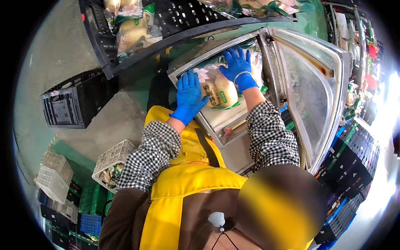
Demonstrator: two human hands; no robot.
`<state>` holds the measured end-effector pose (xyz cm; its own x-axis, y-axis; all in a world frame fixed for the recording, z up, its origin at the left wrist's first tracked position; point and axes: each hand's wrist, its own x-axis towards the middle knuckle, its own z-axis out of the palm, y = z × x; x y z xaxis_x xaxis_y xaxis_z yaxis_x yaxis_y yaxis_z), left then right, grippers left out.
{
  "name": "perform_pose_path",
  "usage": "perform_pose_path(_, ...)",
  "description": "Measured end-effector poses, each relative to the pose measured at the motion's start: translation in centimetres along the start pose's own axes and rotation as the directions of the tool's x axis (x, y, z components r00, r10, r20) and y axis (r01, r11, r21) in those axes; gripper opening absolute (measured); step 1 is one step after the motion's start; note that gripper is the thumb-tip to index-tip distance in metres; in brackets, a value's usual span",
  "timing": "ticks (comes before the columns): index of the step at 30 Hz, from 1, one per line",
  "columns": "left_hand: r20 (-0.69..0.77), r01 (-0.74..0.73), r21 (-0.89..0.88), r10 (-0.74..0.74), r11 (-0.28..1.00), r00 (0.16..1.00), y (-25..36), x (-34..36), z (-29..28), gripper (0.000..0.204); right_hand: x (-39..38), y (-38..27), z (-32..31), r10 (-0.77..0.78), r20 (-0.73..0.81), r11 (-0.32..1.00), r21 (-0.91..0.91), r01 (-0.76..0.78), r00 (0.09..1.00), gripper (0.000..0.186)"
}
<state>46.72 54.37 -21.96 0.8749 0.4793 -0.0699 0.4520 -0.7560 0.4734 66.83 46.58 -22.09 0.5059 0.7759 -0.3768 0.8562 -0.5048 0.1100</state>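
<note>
Clear printed bags [226,91] of pale, rounded pieces that look like lotus root lie in the chamber of a metal vacuum sealer [246,152]. Its clear, metal-framed lid [308,75] is swung up to the right. My left hand [187,98], in a blue glove, rests flat at the chamber's left edge beside a bag, fingers stretched out. Over the bags at the far right, my right hand [239,68], also blue-gloved, spreads its fingers and seems to touch them. Neither hand is wrapped round anything. The right hand hides part of the bags.
Beyond the sealer stands a black slotted crate or table [179,21] with similar filled bags [135,33]. A black crate [64,106] sits on the floor at left. White baskets [114,160] stand nearer, at lower left. Stacked dark crates [350,158] line the right side.
</note>
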Motion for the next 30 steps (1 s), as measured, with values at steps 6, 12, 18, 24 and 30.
perform_pose_path(6, 0.134, 0.055, -0.113, -0.04, 0.992, 0.99, 0.2, 0.8, -0.5, 0.074, 2.5, 2.7, 0.1, -0.147, 0.174, 0.985, 0.116, 0.128, 0.974, 0.06)
perform_pose_path(12, 0.088, 0.056, -0.062, -0.05, 0.996, 0.995, 0.7, 1.0, -0.7, 0.069, 3.1, 7.0, -1.1, 0.154, -0.137, 0.973, 0.193, -0.126, 0.979, 0.018)
perform_pose_path(18, 0.046, -0.142, -0.36, 0.169, 0.922, 0.985, 6.9, 6.6, -0.6, 0.071, 4.3, 10.4, 3.2, 0.104, -0.301, 0.991, 0.114, -0.072, 0.948, 0.029)
perform_pose_path(24, 0.141, -0.052, -0.196, 0.081, 0.979, 0.987, 7.3, 10.7, 4.5, 0.077, 4.9, 10.8, 1.7, 0.124, 0.0, 0.989, 0.08, -0.124, 0.992, 0.053)
perform_pose_path(30, 0.086, -0.081, -0.208, 0.101, 0.975, 0.991, 6.9, 9.5, 3.1, 0.081, 4.8, 11.3, 0.0, 0.097, -0.072, 0.991, 0.102, -0.089, 0.993, 0.041)
